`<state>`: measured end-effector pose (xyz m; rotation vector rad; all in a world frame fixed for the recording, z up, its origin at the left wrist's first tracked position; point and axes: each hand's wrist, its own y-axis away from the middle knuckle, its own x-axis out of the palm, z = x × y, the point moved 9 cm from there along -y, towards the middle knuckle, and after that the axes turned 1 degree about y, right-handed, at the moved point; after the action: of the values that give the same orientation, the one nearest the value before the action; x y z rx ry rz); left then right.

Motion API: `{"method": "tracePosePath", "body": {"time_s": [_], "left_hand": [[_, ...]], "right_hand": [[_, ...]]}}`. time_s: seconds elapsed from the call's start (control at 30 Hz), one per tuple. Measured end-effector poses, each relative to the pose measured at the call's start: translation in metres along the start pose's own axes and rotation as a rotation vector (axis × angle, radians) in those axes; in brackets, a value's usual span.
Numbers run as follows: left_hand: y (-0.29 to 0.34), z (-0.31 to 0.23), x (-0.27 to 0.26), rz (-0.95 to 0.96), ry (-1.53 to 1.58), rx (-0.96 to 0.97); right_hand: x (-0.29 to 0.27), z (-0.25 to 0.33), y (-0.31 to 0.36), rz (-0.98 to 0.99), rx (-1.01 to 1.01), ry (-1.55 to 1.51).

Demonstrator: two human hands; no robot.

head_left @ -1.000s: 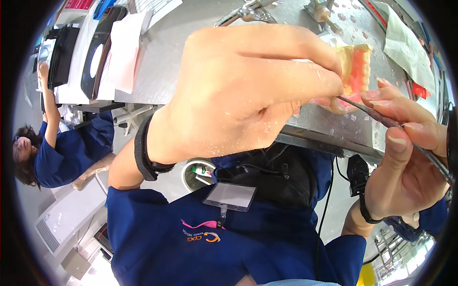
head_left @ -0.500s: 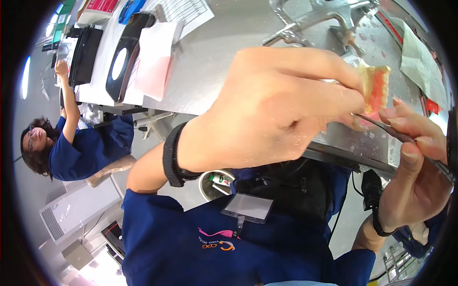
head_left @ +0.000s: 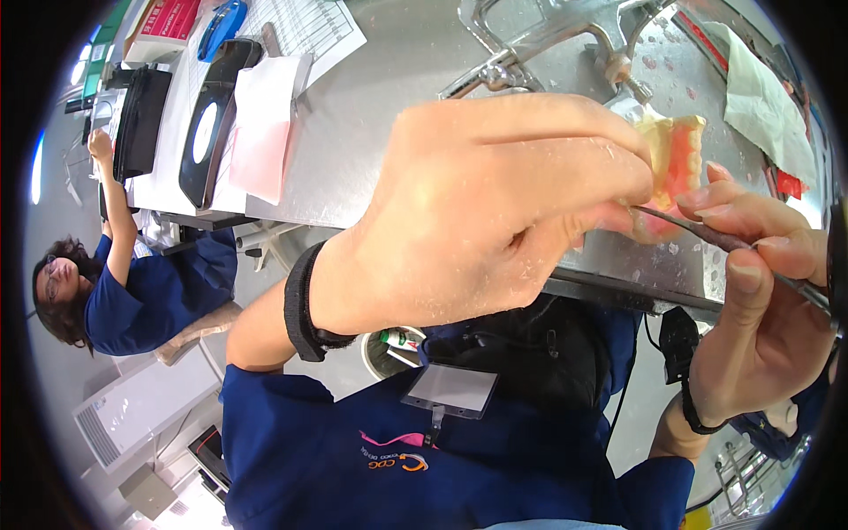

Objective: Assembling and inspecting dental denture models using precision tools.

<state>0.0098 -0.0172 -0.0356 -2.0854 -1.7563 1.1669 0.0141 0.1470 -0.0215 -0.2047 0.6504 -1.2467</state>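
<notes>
The left hand (head_left: 495,230) is closed around a denture model (head_left: 676,163), a pale yellow base with pink gum wax, pinched between thumb and fingertips so that only its upper edge shows past the knuckles. The right hand (head_left: 764,309) grips a thin metal instrument (head_left: 707,234) pen-style, fingers closed on the shaft, its tip running in under the left thumb and touching the model's lower pink edge. The model looks light and rigid at the base, but the wax is probably soft and easy to gouge, and thin rims could chip; it seems best held by the stiff yellow base, as here, with pads kept off the pink. White dust on the left-hand skin suggests a slightly slippery hold. Beyond the fingertips lies a steel bench (head_left: 397,132) with a metal clamp fixture (head_left: 539,44) just behind the model, close enough to knock. Further off sit a crumpled white cloth (head_left: 764,106), a pink pad (head_left: 265,132) and a black tray (head_left: 208,124). 1 co-worker in blue (head_left: 132,291) sits well apart, below the left wrist.
</notes>
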Motion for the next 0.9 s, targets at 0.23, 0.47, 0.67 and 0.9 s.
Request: {"method": "tracePosePath", "body": {"time_s": [0.23,0.47,0.67,0.9], "left_hand": [[0.002,0.001,-0.001,-0.025,0.003,0.015],[-0.001,-0.001,-0.002,-0.009,0.027,0.051],[0.0,-0.006,-0.001,0.004,-0.114,0.135],[0.0,-0.006,-0.001,-0.013,-0.1,0.134]], "right_hand": [[0.002,-0.001,-0.002,0.012,0.009,0.018],[0.001,-0.004,-0.005,0.013,0.009,0.028],[-0.003,-0.007,-0.002,0.006,0.007,0.024],[-0.005,-0.01,0.0,-0.003,0.003,0.012]]}}
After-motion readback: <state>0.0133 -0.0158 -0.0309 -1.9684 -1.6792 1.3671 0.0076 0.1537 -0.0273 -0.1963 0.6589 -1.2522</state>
